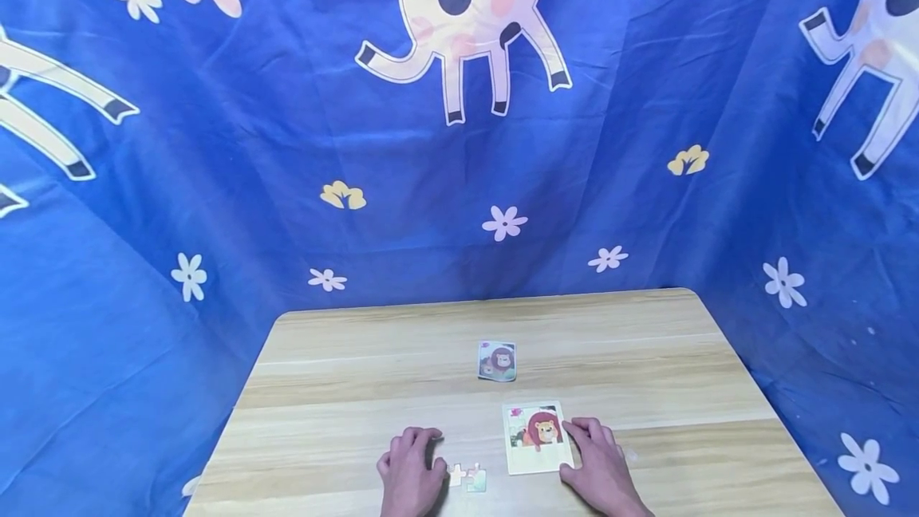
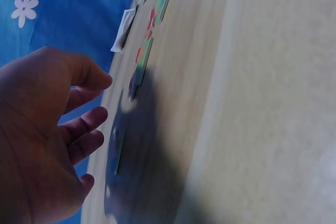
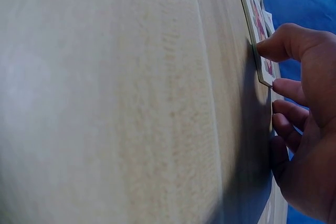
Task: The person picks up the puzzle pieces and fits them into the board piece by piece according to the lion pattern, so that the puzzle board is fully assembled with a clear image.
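My right hand (image 1: 599,465) holds the right side of a pale puzzle tray (image 1: 531,463), thumb and index finger at its edge near the lower corner (image 3: 266,81). The tray's upper part shows a lion picture; its lower strip is bare. Over the table, my left hand (image 1: 412,473) hovers with loosely curled fingers and a gap between thumb and index finger. Just right of its thumb lie small jigsaw pieces (image 1: 475,479), pale and greenish. From the left wrist, pieces (image 2: 143,64) appear edge-on, apart from the fingertips, with another piece (image 2: 119,153) beyond the fingers.
A small lion picture card (image 1: 497,361) lies farther back on the wood-grain table (image 1: 345,365), slightly raised at its front edge. Blue cloth (image 1: 431,182) with cows and flowers hangs behind the table and along both sides.
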`<state>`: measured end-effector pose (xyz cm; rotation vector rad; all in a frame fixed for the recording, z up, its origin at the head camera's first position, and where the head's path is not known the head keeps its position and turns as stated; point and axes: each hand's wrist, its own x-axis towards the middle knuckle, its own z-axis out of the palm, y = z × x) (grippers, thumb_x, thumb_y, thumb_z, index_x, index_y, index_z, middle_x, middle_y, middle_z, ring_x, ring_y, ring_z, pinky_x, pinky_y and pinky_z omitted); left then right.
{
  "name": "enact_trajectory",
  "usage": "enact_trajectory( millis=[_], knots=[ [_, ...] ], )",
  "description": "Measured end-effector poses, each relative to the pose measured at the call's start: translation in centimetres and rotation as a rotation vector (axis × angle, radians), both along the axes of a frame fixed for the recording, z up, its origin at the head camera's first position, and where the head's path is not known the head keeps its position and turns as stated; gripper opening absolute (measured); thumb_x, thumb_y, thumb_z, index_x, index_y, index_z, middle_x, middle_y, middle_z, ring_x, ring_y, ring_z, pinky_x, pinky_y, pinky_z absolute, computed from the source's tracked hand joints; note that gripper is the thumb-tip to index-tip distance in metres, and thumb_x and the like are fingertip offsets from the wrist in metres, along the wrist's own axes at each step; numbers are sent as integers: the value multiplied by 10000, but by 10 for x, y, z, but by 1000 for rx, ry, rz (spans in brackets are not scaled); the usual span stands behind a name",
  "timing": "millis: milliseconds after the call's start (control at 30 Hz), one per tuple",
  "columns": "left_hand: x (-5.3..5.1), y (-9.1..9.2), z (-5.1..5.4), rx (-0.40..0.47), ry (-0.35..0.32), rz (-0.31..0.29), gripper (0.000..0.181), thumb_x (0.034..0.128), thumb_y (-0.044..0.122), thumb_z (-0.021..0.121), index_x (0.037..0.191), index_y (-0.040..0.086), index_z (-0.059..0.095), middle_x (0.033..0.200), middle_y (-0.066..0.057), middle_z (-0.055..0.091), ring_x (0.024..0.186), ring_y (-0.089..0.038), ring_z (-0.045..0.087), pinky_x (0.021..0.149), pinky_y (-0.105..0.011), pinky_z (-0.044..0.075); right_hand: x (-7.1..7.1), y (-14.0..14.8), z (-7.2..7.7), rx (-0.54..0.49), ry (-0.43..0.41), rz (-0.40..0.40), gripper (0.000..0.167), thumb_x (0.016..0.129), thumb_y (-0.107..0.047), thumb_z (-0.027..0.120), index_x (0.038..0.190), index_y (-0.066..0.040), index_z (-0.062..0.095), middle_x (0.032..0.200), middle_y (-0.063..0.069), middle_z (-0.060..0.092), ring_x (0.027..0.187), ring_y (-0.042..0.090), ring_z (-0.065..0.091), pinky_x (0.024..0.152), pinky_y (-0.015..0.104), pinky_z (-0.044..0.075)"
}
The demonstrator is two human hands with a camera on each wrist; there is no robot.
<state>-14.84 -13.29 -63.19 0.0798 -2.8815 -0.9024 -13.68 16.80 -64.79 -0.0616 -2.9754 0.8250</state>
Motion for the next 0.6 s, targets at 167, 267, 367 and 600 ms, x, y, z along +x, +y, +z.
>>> enact_trajectory(
  millis=[167, 267, 367, 600],
  knots=[
    [4, -7, -2, -4, -28, 2, 444, 670, 107, 669, 1100, 217, 654, 1121, 15, 592, 1066, -226, 471, 926, -557, 268, 0, -1, 1, -7, -8, 1, 705, 620, -246, 731, 1303, -134, 592, 1298, -3, 515, 1213, 234, 443, 943, 455, 371],
    [7, -13, -2, -13, -49, 3, 474, 661, 93, 660, 1117, 219, 647, 1146, 10, 584, 1079, -231, 465, 916, -560, 266, -1, -1, 1, -9, -10, 0, 706, 622, -242, 730, 1305, -132, 591, 1301, 0, 517, 1218, 234, 441, 952, 460, 371],
    [10, -18, -2, -22, -61, 3, 492, 652, 97, 659, 1128, 219, 644, 1166, 3, 577, 1073, -236, 462, 899, -562, 271, -1, -1, 1, -10, -9, -3, 706, 621, -238, 730, 1306, -130, 592, 1301, 4, 519, 1217, 234, 442, 952, 459, 372],
    [14, -26, -3, -54, -74, 15, 513, 647, 149, 682, 1154, 212, 638, 1188, -4, 566, 1062, -228, 460, 876, -557, 293, 0, 0, 2, -7, -13, -5, 705, 624, -241, 727, 1307, -131, 592, 1302, 2, 520, 1213, 229, 443, 947, 453, 375]
  ],
)
